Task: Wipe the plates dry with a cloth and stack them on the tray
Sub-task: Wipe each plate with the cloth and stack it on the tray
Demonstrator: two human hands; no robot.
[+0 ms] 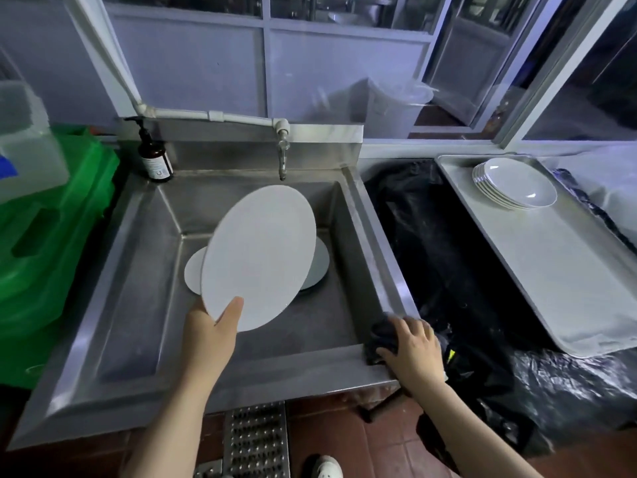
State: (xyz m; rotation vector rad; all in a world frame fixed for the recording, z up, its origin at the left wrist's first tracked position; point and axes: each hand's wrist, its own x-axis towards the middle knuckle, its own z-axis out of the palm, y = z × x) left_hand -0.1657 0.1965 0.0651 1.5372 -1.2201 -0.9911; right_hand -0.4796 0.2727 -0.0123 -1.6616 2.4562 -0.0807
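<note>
My left hand (210, 326) grips the near edge of a white oval plate (260, 257), held tilted above the steel sink (113, 270), thumb on its upper face. More white plates (193, 270) lie on the sink floor beneath it, partly hidden. My right hand (412, 346) holds a dark cloth (381, 334) bunched on the sink's front right corner. A stack of several white plates (515, 182) sits at the far end of a metal tray (565, 281) on the right.
A tap (282, 155) hangs over the back of the sink, with a brown pump bottle (154, 157) at its back left corner. Black plastic sheeting (437, 236) covers the surface between sink and tray. Green bags (51, 229) stand left. A floor grate (256, 443) lies below.
</note>
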